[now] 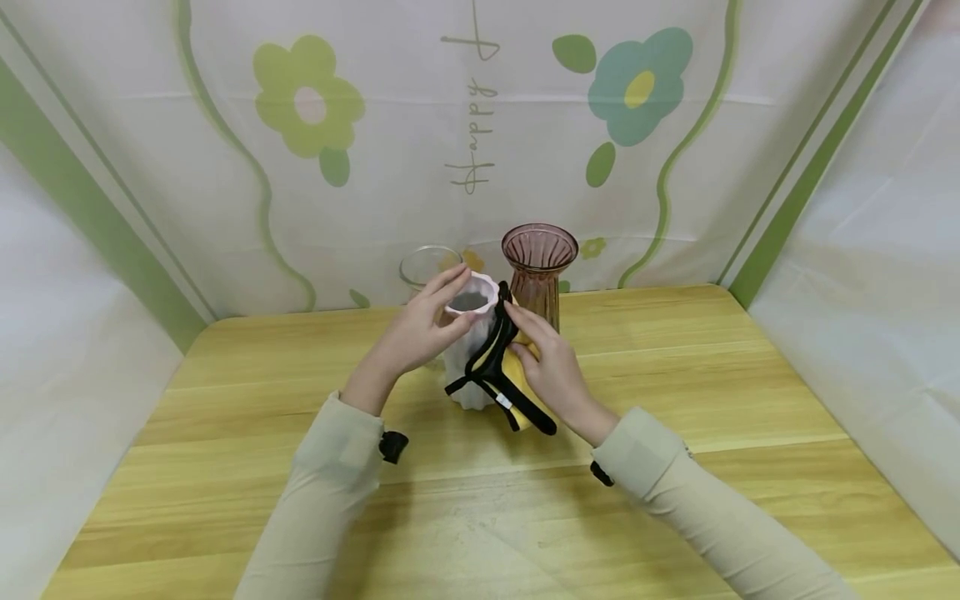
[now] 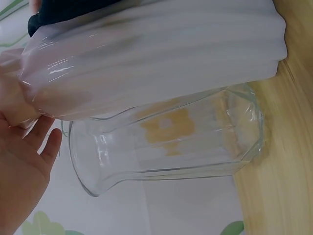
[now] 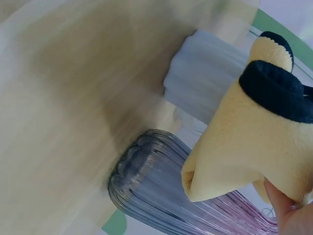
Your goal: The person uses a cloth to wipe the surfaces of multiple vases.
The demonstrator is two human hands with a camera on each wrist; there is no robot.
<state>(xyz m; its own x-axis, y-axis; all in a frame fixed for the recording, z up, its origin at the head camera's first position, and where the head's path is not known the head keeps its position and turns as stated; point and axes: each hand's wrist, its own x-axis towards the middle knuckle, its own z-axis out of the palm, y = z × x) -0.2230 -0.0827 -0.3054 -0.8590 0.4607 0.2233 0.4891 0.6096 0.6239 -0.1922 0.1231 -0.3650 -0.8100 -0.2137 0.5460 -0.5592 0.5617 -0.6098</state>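
A fluted white vase [image 1: 461, 367] with a pinkish, scalloped mouth stands upright on the table. My left hand [image 1: 416, 333] grips it at the rim, fingers on the far side and thumb on the near side. In the left wrist view the glossy body of the white vase [image 2: 171, 58] fills the top. My right hand [image 1: 558, 375] holds a yellow cloth with black edging [image 3: 244, 142] against the vase's right side. The cloth hangs folded below the fingers, a small white tag showing on its edge. Part of the vase is hidden behind it.
Close behind the white vase stands a clear glass vase [image 2: 161, 147]. A ribbed purple glass vase [image 1: 538, 287] is behind and right, near the cloth. The wooden table [image 1: 247, 467] ends at a flower-patterned curtain [image 1: 405, 125], with pale curtains on both sides.
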